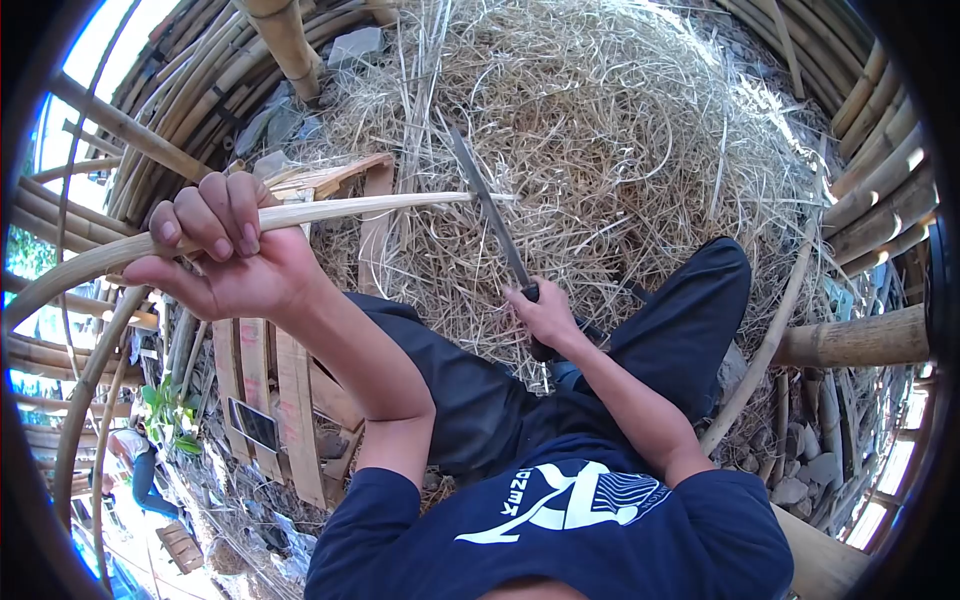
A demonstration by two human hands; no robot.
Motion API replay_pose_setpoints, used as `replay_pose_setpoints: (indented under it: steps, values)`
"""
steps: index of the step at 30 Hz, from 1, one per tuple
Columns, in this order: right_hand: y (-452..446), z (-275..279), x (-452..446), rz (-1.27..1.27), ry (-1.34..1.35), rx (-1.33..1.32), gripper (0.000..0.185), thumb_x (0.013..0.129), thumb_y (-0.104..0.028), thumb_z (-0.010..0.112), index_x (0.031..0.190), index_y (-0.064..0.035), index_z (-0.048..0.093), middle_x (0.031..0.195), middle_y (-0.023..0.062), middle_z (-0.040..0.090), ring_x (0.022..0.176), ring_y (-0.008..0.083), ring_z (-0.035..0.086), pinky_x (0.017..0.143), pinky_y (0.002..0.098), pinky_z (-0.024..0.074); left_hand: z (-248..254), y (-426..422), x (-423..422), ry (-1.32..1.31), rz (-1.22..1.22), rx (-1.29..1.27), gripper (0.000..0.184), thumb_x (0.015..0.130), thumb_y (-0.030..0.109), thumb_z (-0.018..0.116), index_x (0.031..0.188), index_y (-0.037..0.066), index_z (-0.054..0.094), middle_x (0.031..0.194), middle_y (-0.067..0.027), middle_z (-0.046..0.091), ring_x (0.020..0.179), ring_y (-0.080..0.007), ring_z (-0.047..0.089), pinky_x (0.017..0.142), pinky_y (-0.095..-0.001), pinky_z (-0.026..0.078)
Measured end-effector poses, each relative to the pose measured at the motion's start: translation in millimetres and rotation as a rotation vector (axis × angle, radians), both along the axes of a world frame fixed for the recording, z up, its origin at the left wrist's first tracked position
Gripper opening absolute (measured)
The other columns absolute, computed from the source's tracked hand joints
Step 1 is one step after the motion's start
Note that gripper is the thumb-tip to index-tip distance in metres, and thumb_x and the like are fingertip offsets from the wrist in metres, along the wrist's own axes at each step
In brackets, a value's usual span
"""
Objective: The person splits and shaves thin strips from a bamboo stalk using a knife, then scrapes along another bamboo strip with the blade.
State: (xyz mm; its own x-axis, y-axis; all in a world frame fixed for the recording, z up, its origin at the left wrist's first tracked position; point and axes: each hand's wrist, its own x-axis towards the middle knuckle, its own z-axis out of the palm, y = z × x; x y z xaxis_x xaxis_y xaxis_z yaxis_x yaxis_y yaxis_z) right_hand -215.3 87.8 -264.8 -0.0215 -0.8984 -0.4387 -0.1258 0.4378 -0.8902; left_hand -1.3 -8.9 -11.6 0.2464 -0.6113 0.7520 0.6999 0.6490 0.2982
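Observation:
My left hand [230, 240] is wrapped round a long pale strip of bamboo [350, 206], which runs from the left edge toward the middle of the view. In my right hand [548, 318] is the dark handle of a knife [490, 205]. The long blade points up and away and crosses the thin far end of the strip, apparently touching it. Below both lies a thick heap of pale shavings [600, 130].
A wooden pallet [295, 400] with a flat dark device [255, 425] lies at lower left. Bamboo poles [855, 338] surround the place. Stones [800, 480] lie at lower right. Another person [145, 470] is beyond the poles at far left.

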Motion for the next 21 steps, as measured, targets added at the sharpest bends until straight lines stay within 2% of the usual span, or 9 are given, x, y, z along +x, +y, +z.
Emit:
replay_pose_setpoints:
  steps: [2, 3, 7, 9, 14, 16, 18, 20, 21]
  values:
    - [-5.3, 26.0, 0.9, 0.035, 0.299, 0.020, 0.042, 0.085, -0.038, 0.065, 0.084, 0.0033, 0.059, 0.066, 0.0172, 0.064, 0.059, 0.0286, 0.064, 0.056, 0.0374, 0.0491, 0.0, -1.4, 0.9, 0.001, -0.029, -0.009, 0.043, 0.083, 0.050, 0.065, 0.073, 0.010, 0.058, 0.053, 0.0037, 0.036, 0.048, -0.0066, 0.031, 0.047, -0.0193, 0.027]
    - [-5.0, 28.0, 3.7, 0.022, 0.343, -0.034, 0.042, 0.084, -0.036, 0.063, 0.081, 0.0052, 0.060, 0.066, 0.0226, 0.062, 0.061, 0.0371, 0.063, 0.061, 0.0428, 0.0488, -1.0, -2.2, 2.0, -0.002, -0.017, -0.013, 0.042, 0.083, 0.050, 0.065, 0.074, 0.010, 0.058, 0.053, 0.0038, 0.036, 0.048, -0.0065, 0.031, 0.047, -0.0191, 0.028]
    - [-2.6, 47.3, 9.0, 0.022, 0.416, -0.207, 0.033, 0.081, -0.027, 0.062, 0.084, 0.0058, 0.059, 0.068, 0.0255, 0.062, 0.067, 0.0399, 0.064, 0.064, 0.0458, 0.0494, -1.4, -2.1, 0.2, -0.014, -0.016, -0.021, 0.041, 0.084, 0.049, 0.065, 0.074, 0.010, 0.058, 0.052, 0.0041, 0.035, 0.048, -0.0062, 0.031, 0.047, -0.0188, 0.028]
    - [-3.8, 43.0, 9.0, 0.025, 0.378, -0.166, 0.033, 0.080, -0.027, 0.061, 0.084, 0.0056, 0.059, 0.068, 0.0261, 0.062, 0.068, 0.0409, 0.064, 0.064, 0.0460, 0.0494, -1.0, -1.0, 0.1, -0.019, -0.005, -0.012, 0.041, 0.083, 0.049, 0.066, 0.073, 0.011, 0.057, 0.052, 0.0041, 0.035, 0.048, -0.0062, 0.031, 0.046, -0.0187, 0.028]
    - [-9.1, -18.2, -1.9, 0.012, 0.445, -0.113, 0.032, 0.077, -0.025, 0.061, 0.085, 0.0056, 0.058, 0.069, 0.0267, 0.062, 0.069, 0.0438, 0.063, 0.065, 0.0470, 0.0491, -1.5, -1.1, 0.1, -0.002, 0.036, -0.011, 0.041, 0.082, 0.050, 0.067, 0.073, 0.011, 0.056, 0.052, 0.0044, 0.035, 0.048, -0.0062, 0.030, 0.045, -0.0185, 0.027]
    - [-10.2, -1.3, -5.2, 0.026, 0.416, -0.066, 0.031, 0.077, -0.024, 0.061, 0.086, 0.0057, 0.058, 0.070, 0.0266, 0.062, 0.069, 0.0430, 0.063, 0.064, 0.0463, 0.0494, -1.6, 0.4, -2.1, 0.001, 0.024, 0.000, 0.041, 0.081, 0.050, 0.068, 0.072, 0.012, 0.056, 0.053, 0.0048, 0.035, 0.048, -0.0061, 0.029, 0.044, -0.0183, 0.027]
    - [-12.5, 27.5, -3.2, 0.007, 0.423, -0.140, 0.027, 0.079, -0.022, 0.060, 0.080, 0.0046, 0.057, 0.062, 0.0187, 0.060, 0.060, 0.0331, 0.063, 0.058, 0.0406, 0.0473, 0.0, 0.8, -6.4, 0.009, 0.006, 0.012, 0.040, 0.080, 0.050, 0.068, 0.072, 0.013, 0.057, 0.053, 0.0052, 0.035, 0.048, -0.0060, 0.029, 0.044, -0.0182, 0.027]
    - [-8.6, 36.9, 0.7, 0.000, 0.386, -0.199, 0.027, 0.080, -0.022, 0.060, 0.080, 0.0048, 0.056, 0.060, 0.0184, 0.059, 0.058, 0.0325, 0.061, 0.057, 0.0407, 0.0464, -1.5, 1.7, -6.8, -0.014, -0.070, -0.034, 0.040, 0.080, 0.051, 0.069, 0.072, 0.013, 0.057, 0.053, 0.0052, 0.035, 0.048, -0.0059, 0.029, 0.044, -0.0182, 0.027]
    - [-8.2, 40.0, 2.2, 0.020, 0.381, -0.191, 0.028, 0.079, -0.022, 0.061, 0.085, 0.0056, 0.057, 0.065, 0.0221, 0.060, 0.063, 0.0366, 0.063, 0.059, 0.0430, 0.0479, -2.1, 2.6, -6.0, -0.017, -0.067, -0.028, 0.040, 0.080, 0.051, 0.069, 0.072, 0.013, 0.057, 0.053, 0.0052, 0.035, 0.048, -0.0059, 0.029, 0.044, -0.0182, 0.027]
